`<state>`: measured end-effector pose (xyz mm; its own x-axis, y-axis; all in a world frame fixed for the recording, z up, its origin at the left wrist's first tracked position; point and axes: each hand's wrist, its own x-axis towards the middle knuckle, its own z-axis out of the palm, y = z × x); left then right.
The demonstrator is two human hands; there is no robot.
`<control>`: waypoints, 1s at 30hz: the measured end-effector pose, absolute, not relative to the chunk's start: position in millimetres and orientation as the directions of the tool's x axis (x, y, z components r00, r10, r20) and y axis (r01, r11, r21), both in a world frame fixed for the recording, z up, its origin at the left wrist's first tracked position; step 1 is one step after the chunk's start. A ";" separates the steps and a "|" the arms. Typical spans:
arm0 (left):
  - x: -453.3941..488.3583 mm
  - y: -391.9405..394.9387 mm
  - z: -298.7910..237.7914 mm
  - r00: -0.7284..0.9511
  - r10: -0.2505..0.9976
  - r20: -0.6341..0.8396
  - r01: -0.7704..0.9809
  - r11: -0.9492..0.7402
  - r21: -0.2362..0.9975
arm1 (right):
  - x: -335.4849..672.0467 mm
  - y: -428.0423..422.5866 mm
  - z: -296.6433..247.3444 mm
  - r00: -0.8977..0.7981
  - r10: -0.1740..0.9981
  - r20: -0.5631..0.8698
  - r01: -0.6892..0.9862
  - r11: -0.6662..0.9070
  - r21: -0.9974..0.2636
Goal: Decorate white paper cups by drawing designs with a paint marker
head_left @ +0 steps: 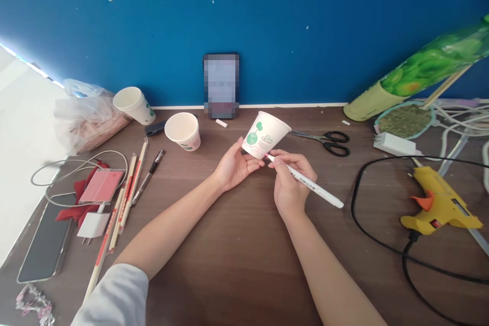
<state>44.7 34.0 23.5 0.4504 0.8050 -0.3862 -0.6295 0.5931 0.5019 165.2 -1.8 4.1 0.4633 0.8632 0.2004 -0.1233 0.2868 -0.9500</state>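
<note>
My left hand (234, 165) is closed round the base of a white paper cup (267, 132) with a green print, holding it tilted above the brown table (237, 254), mouth facing up and to the right. My right hand (289, 183) pinches a white marker pen (319, 191). The pen's pink tip touches the cup's lower side, close to my left fingertips.
Two more paper cups (184, 130) (133, 104) stand at the left, by a plastic bag (86, 114). A phone (221, 85) leans on the blue wall. Scissors (327, 141) lie to the right, a yellow glue gun (439, 206) with black cord further right. Chopsticks (128, 188), pen, charger and phone lie left.
</note>
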 end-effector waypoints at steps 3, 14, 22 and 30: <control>44.4 33.8 24.1 0.445 0.800 -0.402 -0.627 0.599 0.499 | 165.9 -1.1 2.8 0.472 0.861 0.190 -0.138 0.285 -0.948; 44.6 34.9 24.4 0.440 0.792 -0.424 -0.628 0.609 0.485 | 163.8 -2.5 5.1 0.460 0.864 0.205 -0.074 0.268 -0.961; 43.9 35.9 21.9 0.444 0.796 -0.411 -0.634 0.603 0.484 | 164.0 -2.1 5.8 0.473 0.862 0.181 -0.093 0.253 -0.963; 43.4 36.2 21.7 0.444 0.793 -0.417 -0.636 0.607 0.477 | 164.1 -1.1 3.5 0.472 0.868 0.157 -0.126 0.243 -0.962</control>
